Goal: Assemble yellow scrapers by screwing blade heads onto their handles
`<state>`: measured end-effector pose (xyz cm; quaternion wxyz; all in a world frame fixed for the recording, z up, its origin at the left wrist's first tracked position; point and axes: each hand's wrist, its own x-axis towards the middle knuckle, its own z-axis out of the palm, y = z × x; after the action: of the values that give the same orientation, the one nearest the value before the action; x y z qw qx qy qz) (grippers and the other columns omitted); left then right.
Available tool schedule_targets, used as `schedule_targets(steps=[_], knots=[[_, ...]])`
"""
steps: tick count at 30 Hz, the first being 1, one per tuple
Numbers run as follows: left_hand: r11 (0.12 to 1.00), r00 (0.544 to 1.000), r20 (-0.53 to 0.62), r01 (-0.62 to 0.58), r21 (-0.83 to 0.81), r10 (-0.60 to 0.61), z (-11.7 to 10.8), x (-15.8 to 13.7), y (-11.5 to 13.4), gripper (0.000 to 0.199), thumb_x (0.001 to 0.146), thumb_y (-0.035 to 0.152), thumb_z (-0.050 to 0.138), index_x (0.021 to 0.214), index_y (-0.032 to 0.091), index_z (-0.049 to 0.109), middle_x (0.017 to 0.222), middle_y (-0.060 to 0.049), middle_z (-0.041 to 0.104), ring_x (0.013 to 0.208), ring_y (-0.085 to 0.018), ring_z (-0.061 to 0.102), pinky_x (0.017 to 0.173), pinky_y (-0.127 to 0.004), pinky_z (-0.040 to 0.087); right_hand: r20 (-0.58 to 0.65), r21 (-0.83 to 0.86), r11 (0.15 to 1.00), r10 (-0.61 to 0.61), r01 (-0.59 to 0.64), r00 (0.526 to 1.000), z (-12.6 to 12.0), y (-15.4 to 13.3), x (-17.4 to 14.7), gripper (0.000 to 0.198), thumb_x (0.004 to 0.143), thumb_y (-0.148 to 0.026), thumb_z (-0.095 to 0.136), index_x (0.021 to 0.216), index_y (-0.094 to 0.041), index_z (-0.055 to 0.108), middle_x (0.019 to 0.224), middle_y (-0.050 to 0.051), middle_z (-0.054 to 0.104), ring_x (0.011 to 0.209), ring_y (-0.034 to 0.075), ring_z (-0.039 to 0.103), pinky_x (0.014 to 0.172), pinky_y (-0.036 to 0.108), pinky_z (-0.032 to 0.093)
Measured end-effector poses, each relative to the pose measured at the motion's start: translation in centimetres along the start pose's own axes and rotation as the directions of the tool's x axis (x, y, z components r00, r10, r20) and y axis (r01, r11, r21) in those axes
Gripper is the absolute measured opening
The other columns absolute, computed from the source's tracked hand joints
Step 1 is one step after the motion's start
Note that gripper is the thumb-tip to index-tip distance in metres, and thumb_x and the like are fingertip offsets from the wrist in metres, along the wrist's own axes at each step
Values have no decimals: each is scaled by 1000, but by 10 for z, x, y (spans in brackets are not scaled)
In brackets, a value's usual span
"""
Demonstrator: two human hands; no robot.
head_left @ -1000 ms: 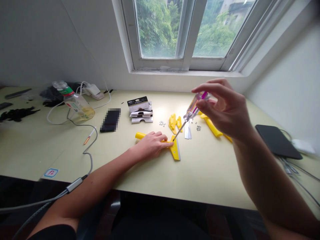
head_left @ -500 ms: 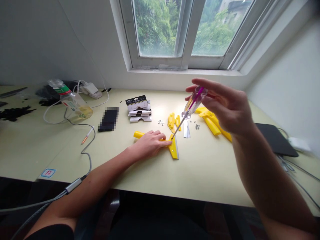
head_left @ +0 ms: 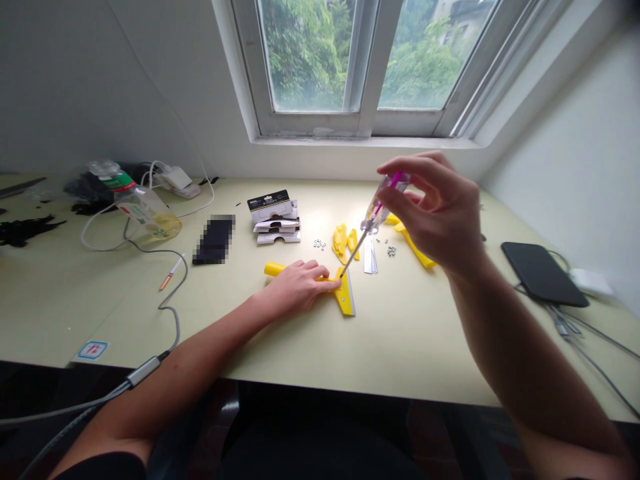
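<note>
A yellow scraper (head_left: 345, 297) with a metal blade along its right edge lies flat on the table. My left hand (head_left: 300, 285) is closed over its handle and presses it down, index finger stretched toward the head. In my right hand (head_left: 435, 207) is a screwdriver (head_left: 377, 212) with a clear and purple handle, gripped between thumb and fingers. Its shaft slants down to the left, and the tip meets the scraper head near my left fingertip. One small screw shows lower on the head; whatever sits under the tip is hidden.
Behind the scraper lie yellow plastic pieces (head_left: 340, 241), loose blades (head_left: 369, 257), small nuts (head_left: 319, 245) and screws (head_left: 391, 251). More yellow handles (head_left: 417, 247) rest beyond my right hand. White boxes (head_left: 274, 217), a phone (head_left: 215, 239), a bottle (head_left: 150, 210) and a cable (head_left: 175, 313) are leftward; a black device (head_left: 545, 273) is rightward.
My right hand has turned around the screwdriver handle, its fingers now curled more tightly. The tip stays on the scraper, and my left hand keeps its hold. The view has shifted slightly.
</note>
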<state>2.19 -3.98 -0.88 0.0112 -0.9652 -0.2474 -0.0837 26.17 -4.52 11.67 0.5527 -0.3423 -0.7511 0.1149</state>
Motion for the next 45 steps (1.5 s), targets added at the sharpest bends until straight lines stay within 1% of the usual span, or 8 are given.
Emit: schedule_targets(steps=[4, 12, 16, 20, 28, 33, 36, 45], knots=[[1000, 1000, 8, 3, -2, -3, 0, 0, 0, 37, 96, 19, 45, 129, 29, 59, 110, -6, 63, 94, -20, 55, 81, -33, 42, 91, 87, 995, 32, -40, 995, -1, 0, 2, 27, 93, -28, 55, 119, -30, 63, 115, 3, 66, 99, 21, 68, 91, 44, 58], [1000, 1000, 12, 6, 2, -6, -1, 1, 0, 36, 97, 21, 45, 129, 30, 59, 110, -6, 63, 94, -20, 55, 81, -33, 42, 16, 165, 985, 47, -49, 999, 11, -5, -3, 31, 92, -41, 55, 122, -32, 50, 106, 3, 64, 99, 20, 67, 80, 40, 61], [1000, 1000, 8, 1, 0, -1, -1, 1, 0, 36, 97, 22, 44, 128, 29, 59, 109, -6, 64, 94, -20, 55, 82, -33, 42, -48, 52, 999, 3, 0, 999, 10, -4, -3, 20, 96, -32, 49, 108, -31, 66, 113, 3, 60, 107, 21, 61, 90, 42, 56], [1000, 1000, -4, 0, 3, 0, -1, 0, 0, 36, 97, 20, 45, 128, 30, 59, 109, -6, 64, 94, -20, 55, 80, -33, 42, -124, -66, 997, -40, 32, 991, 9, 2, -3, 23, 90, -29, 59, 111, -33, 69, 102, 4, 57, 100, 20, 61, 85, 38, 56], [1000, 1000, -8, 5, -8, -5, -2, 1, 1, 35, 97, 21, 45, 127, 29, 60, 107, -6, 64, 93, -19, 55, 80, -32, 41, 84, 6, 1000, -1, 0, 996, 11, -7, -9, 38, 95, -32, 45, 132, -31, 52, 110, 6, 64, 105, 25, 63, 87, 45, 57], [1000, 1000, -4, 11, -11, -11, -1, 1, 0, 36, 96, 21, 45, 128, 30, 59, 107, -6, 63, 93, -19, 55, 81, -32, 41, 57, -54, 998, -13, 16, 998, 19, -11, -13, 38, 87, -39, 61, 124, -32, 54, 108, 5, 63, 92, 21, 64, 77, 38, 59], [1000, 1000, -2, 3, -4, -3, 0, 0, -1, 37, 95, 19, 47, 129, 30, 58, 109, -6, 63, 94, -20, 55, 82, -33, 41, 83, -29, 999, 15, -13, 996, 19, -5, -11, 40, 90, -38, 57, 130, -33, 48, 100, 4, 64, 84, 19, 65, 71, 35, 59], [1000, 1000, 8, 5, -3, -5, -3, -2, -2, 36, 95, 19, 46, 127, 28, 60, 108, -7, 63, 95, -20, 56, 81, -33, 42, -76, 104, 994, 34, -26, 997, 7, 8, 0, 32, 92, -37, 55, 124, -37, 50, 100, 4, 63, 90, 21, 66, 74, 40, 59]])
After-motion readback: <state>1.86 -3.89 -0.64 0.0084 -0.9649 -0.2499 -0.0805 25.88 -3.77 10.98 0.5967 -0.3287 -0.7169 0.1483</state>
